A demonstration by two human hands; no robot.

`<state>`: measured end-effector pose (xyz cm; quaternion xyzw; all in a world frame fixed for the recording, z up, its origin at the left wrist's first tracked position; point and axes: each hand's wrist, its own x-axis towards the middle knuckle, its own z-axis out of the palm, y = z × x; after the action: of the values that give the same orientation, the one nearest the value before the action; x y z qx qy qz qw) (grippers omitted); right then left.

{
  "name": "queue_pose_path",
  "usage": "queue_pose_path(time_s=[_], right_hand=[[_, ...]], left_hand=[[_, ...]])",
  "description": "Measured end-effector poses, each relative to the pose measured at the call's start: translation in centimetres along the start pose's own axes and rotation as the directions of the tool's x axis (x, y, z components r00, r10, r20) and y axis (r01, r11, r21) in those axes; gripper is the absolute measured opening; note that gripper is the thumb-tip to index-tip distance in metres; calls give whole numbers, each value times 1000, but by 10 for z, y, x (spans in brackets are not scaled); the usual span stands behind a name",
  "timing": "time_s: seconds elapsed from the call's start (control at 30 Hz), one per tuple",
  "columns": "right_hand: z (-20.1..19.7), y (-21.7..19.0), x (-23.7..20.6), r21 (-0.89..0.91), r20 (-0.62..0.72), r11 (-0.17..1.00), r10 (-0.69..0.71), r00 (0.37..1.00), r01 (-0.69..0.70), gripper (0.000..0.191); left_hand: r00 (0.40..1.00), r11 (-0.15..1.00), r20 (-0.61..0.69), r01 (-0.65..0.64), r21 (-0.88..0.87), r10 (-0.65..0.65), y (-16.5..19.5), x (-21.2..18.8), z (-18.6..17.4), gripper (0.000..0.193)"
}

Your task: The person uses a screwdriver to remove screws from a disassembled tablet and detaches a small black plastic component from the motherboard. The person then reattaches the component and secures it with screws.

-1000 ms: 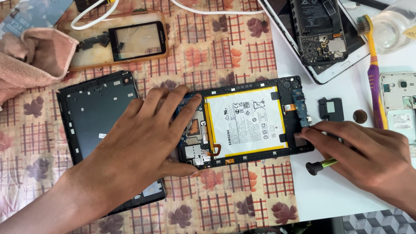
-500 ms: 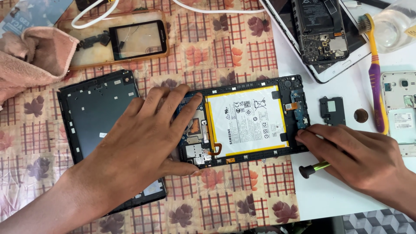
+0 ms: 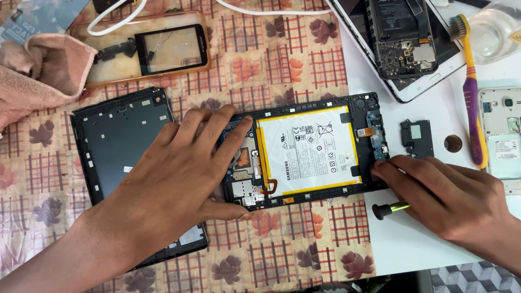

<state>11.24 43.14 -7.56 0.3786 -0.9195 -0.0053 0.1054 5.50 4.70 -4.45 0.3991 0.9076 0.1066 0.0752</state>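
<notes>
Left hand (image 3: 179, 173) spread flat, fingers (image 3: 236, 133) open and pressed on the circuit-board end of an opened black tablet with a white, yellow-edged battery (image 3: 304, 149), gripping nothing. Right hand (image 3: 450, 198) curled shut round a small screwdriver with a yellow-green shaft and black end cap (image 3: 388, 208), fingertips (image 3: 382, 169) touching the tablet's lower right corner beside the small blue connector board (image 3: 375, 135). Tablet lying face down on a floral checked cloth (image 3: 293, 65), right edge over the white tabletop (image 3: 412, 244).

Teardown judged partway: detached black back cover (image 3: 119, 141) already off and just left of the tablet, a small black module (image 3: 417, 137) set loose on the white surface; battery, main board and connector board not yet lifted out. Round about: a pink towel (image 3: 43, 68), a glass touch panel on an orange tray (image 3: 168, 49), a purple and yellow toothbrush (image 3: 471, 92), another opened white device (image 3: 401, 43).
</notes>
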Motion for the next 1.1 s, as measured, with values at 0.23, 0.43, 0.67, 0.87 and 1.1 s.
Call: queue_pose_path(time_s=[0.23, 0.43, 0.67, 0.87, 1.1], right_hand=[[-10, 1, 11, 116, 18, 990, 77, 997, -79, 42], [-15, 1, 7, 236, -87, 921, 339, 937, -311, 27], [-6, 5, 12, 140, 201, 913, 354, 913, -384, 58], [-9, 8, 19, 259, 301, 788, 483, 822, -558, 57], [-15, 1, 27, 322, 91, 811, 486, 869, -488, 41]], left_hand=[[1000, 999, -11, -8, 31, 8, 0, 0, 0, 112], [1000, 1000, -16, -20, 16, 20, -1, 1, -1, 110], [1000, 1000, -14, -8, 10, 8, 0, 2, -1, 110], [1000, 999, -10, -7, 32, 8, 0, 2, -1, 111], [1000, 1000, -19, -8, 28, 8, -1, 2, -1, 112]])
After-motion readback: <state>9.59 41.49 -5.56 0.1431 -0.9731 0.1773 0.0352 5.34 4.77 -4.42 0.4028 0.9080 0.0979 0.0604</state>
